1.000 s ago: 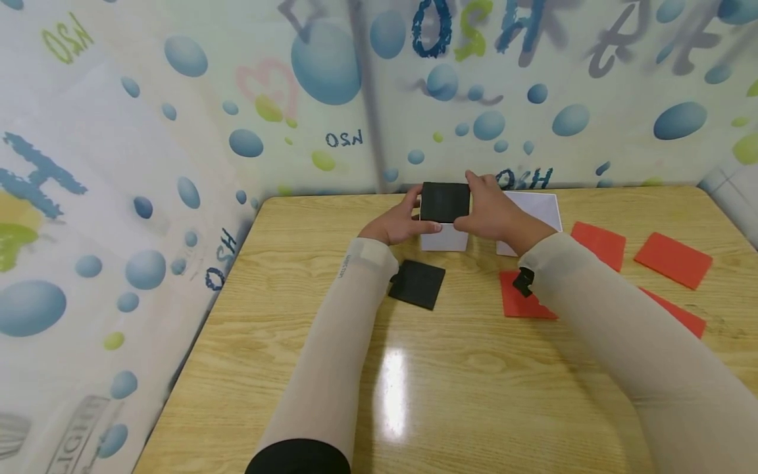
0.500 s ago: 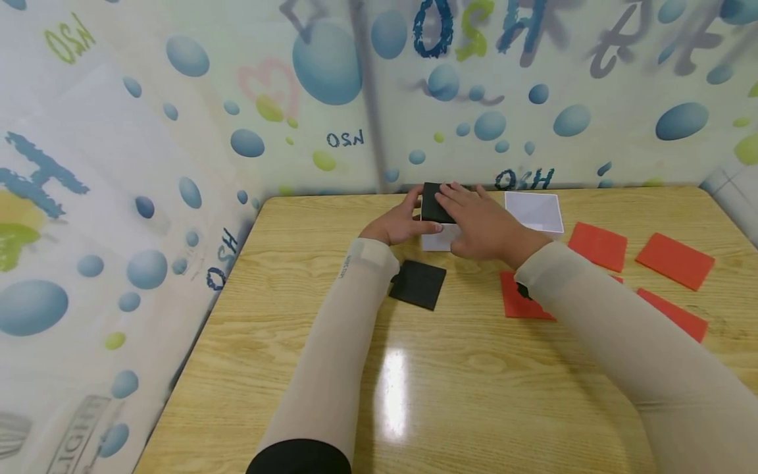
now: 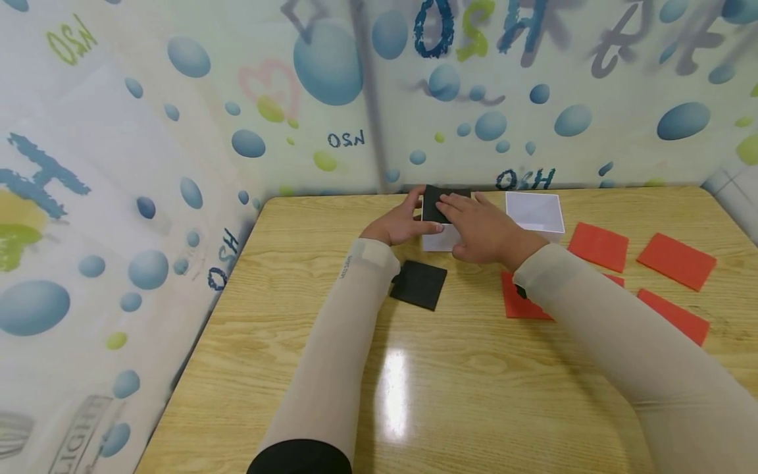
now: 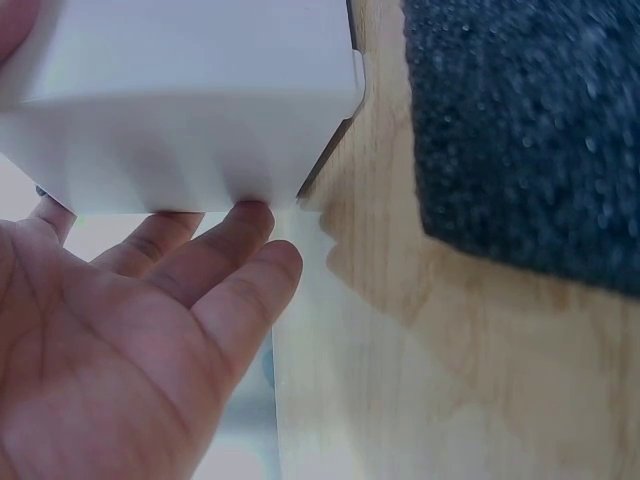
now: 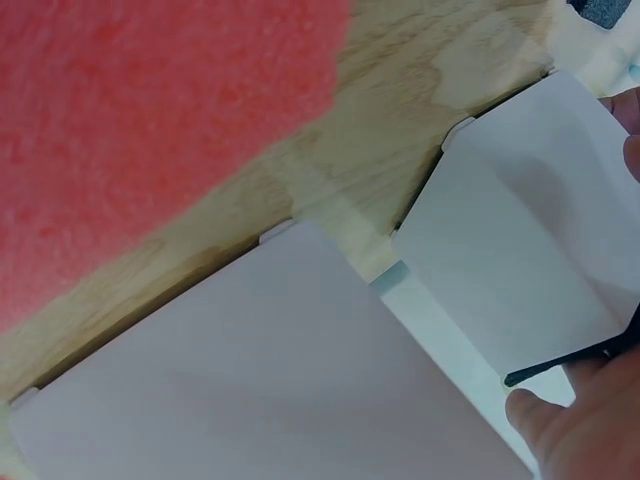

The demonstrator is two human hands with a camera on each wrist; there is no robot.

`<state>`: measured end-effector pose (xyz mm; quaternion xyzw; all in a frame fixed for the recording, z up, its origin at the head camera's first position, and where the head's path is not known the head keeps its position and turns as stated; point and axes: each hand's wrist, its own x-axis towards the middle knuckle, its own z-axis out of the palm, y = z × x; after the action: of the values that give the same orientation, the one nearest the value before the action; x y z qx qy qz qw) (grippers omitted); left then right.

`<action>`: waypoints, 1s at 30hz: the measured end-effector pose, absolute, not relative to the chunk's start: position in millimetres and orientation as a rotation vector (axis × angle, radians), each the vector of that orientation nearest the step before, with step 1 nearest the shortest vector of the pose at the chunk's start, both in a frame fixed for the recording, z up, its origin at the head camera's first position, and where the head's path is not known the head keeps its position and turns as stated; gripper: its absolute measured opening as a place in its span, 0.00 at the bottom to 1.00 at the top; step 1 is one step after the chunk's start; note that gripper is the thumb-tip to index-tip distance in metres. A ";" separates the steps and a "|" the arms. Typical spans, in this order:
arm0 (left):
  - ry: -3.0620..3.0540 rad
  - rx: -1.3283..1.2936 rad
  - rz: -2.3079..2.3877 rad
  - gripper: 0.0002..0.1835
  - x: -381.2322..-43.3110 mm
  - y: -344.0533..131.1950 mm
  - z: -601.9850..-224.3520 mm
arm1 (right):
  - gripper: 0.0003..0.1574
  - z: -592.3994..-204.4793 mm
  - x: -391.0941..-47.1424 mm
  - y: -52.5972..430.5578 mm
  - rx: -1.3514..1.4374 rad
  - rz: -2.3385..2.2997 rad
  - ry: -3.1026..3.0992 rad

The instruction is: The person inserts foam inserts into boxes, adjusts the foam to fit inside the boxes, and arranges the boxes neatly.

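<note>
A white box (image 3: 436, 243) stands near the table's back edge, a black foam sheet (image 3: 434, 201) across its top. My left hand (image 3: 393, 225) holds the box at its left side, thumb at the front. In the left wrist view its fingertips (image 4: 262, 255) are right at the wall. My right hand (image 3: 482, 227) lies over the foam with straight fingers pressing on it, hiding the sheet's right part. Seen from the right wrist, one foam edge (image 5: 570, 362) juts up past the rim. Another black foam sheet (image 3: 419, 284) lies flat in front of the box.
To the right stands a second white box (image 3: 534, 212), its top uncovered. Several red foam sheets lie on the right side of the table, among them one red sheet (image 3: 676, 260) farthest right. A patterned wall covering (image 3: 331, 164) rises directly behind the table.
My right hand has gone from gripping the box's right side to lying over the black foam, then slid slightly toward me. The left hand has stayed put.
</note>
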<state>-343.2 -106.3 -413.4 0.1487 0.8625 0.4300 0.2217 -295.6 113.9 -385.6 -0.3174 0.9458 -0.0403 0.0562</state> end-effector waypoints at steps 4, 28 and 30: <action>2.369 0.430 1.206 0.58 -344.5 -106.2 -414.0 | 0.55 -387.6 -296.3 113.4 -0.957 -0.106 2.865; 2.375 0.469 1.208 0.54 -345.8 -105.9 -413.8 | 0.53 -385.2 -292.8 109.7 -0.959 -0.070 2.829; 2.374 0.467 1.212 0.53 -345.2 -106.0 -413.5 | 0.53 -385.8 -293.3 109.2 -0.962 -0.071 2.824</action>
<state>-345.2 -106.0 -413.5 0.1686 0.8566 0.4371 0.2160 -293.3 109.2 -385.8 -0.3213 0.9434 -0.0237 0.0786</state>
